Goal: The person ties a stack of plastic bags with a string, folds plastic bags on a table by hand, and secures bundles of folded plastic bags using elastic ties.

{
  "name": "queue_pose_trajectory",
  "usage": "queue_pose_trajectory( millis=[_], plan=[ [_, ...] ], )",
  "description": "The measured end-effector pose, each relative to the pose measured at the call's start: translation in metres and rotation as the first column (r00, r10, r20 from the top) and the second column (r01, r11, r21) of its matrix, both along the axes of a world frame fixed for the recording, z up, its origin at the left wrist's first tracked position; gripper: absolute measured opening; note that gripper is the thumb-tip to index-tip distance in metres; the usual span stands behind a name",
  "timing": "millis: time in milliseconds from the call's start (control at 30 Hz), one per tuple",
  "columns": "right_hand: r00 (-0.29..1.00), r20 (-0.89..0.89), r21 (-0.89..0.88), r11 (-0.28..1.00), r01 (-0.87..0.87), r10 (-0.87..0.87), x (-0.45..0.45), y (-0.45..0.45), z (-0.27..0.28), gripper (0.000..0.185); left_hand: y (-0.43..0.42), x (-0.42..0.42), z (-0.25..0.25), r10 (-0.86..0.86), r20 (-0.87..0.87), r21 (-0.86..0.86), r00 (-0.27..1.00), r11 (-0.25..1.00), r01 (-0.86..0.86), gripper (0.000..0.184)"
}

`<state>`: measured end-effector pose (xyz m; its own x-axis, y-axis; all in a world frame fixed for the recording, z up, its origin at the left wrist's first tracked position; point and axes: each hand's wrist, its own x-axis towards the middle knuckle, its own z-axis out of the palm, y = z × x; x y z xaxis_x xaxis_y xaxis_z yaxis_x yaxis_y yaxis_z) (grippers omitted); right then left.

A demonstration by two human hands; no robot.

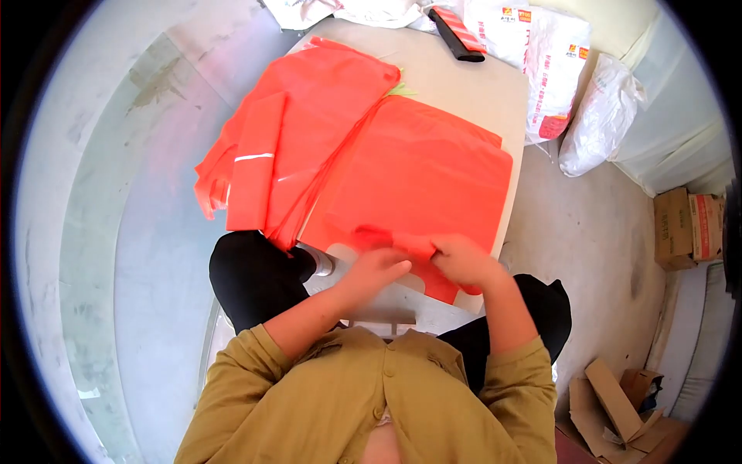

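Note:
A sheaf of flat red plastic bags [433, 170] covers the near right part of the table, its lower edge lifted and crumpled by my hands. My right hand [464, 261] is closed on a bunched fold of one red bag, at the near edge. Just left of it, my left hand [375, 272] has its thumb stretched out and its fingers apart, close against the same crumpled edge; its fingertips are slightly blurred. A second fanned pile of red bags [332, 85] lies to the left, with a narrow folded red bag [251, 178] on top.
The beige tabletop [437, 81] shows at the back, where a black and red bundle [457, 35] lies. White printed sacks [553, 69] and a white plastic bag [603, 116] stand beyond its right side. Cardboard boxes [672, 230] and flattened cardboard [610, 402] are on the right.

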<state>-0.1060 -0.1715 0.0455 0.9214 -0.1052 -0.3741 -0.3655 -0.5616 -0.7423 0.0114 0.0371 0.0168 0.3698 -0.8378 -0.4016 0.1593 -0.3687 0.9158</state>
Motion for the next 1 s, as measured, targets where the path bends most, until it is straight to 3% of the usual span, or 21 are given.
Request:
queue_pose_trajectory(
  millis=[167,300,367,467,533,633,667,767,867,933,1000],
  plan=[
    [0.955,-0.295,0.375,0.916,0.143,-0.028,0.029,-0.054,-0.014,0.036,-0.020,0.012,-0.013,-0.028,0.157,-0.028,0.987,0.999,0.032,0.043],
    [0.976,-0.219,0.445,0.891,0.087,0.014,0.038,-0.074,-0.046,0.034,-0.028,0.018,-0.001,-0.148,0.417,-0.006,0.897,0.986,0.165,0.037],
    [0.977,-0.211,0.425,0.903,0.066,0.028,0.040,-0.074,-0.043,0.033,-0.028,0.021,-0.003,-0.191,0.619,0.009,0.762,0.972,0.236,0.040],
    [0.983,-0.176,0.389,0.921,0.024,0.048,0.041,-0.077,-0.050,0.033,-0.027,0.024,-0.008,-0.129,0.889,-0.019,0.438,0.947,0.319,0.051],
    [0.980,-0.191,0.290,0.957,0.006,0.051,0.044,-0.071,-0.027,0.034,-0.033,0.030,-0.004,-0.025,0.970,-0.066,0.241,0.930,0.362,0.054],
    [0.994,-0.093,0.213,0.974,0.078,-0.059,0.037,-0.072,-0.042,0.034,-0.039,0.036,-0.005,-0.167,0.980,0.122,0.105,0.932,0.342,0.058],
    [0.993,-0.038,0.202,0.972,0.119,-0.113,0.031,-0.072,-0.054,0.035,-0.040,0.037,-0.009,-0.197,0.973,0.146,0.123,0.931,0.335,0.059],
    [0.891,0.241,-0.091,0.905,0.415,-0.384,0.014,-0.044,-0.022,0.030,-0.041,0.040,-0.022,-0.247,0.954,0.183,0.172,0.929,0.323,0.062],
    [0.810,0.563,-0.356,0.838,0.414,-0.161,-0.018,-0.028,-0.022,0.030,-0.039,0.045,-0.022,-0.229,0.950,0.158,0.212,0.939,0.306,0.067],
    [0.821,0.565,-0.435,0.814,0.385,-0.085,-0.040,-0.005,-0.025,0.032,-0.040,0.050,-0.012,-0.221,0.945,0.153,0.241,0.950,0.273,0.073],
    [0.824,0.561,-0.469,0.791,0.393,-0.077,-0.057,0.009,-0.032,0.034,-0.042,0.059,-0.012,-0.211,0.959,0.166,0.189,0.959,0.229,0.080]
  ],
)
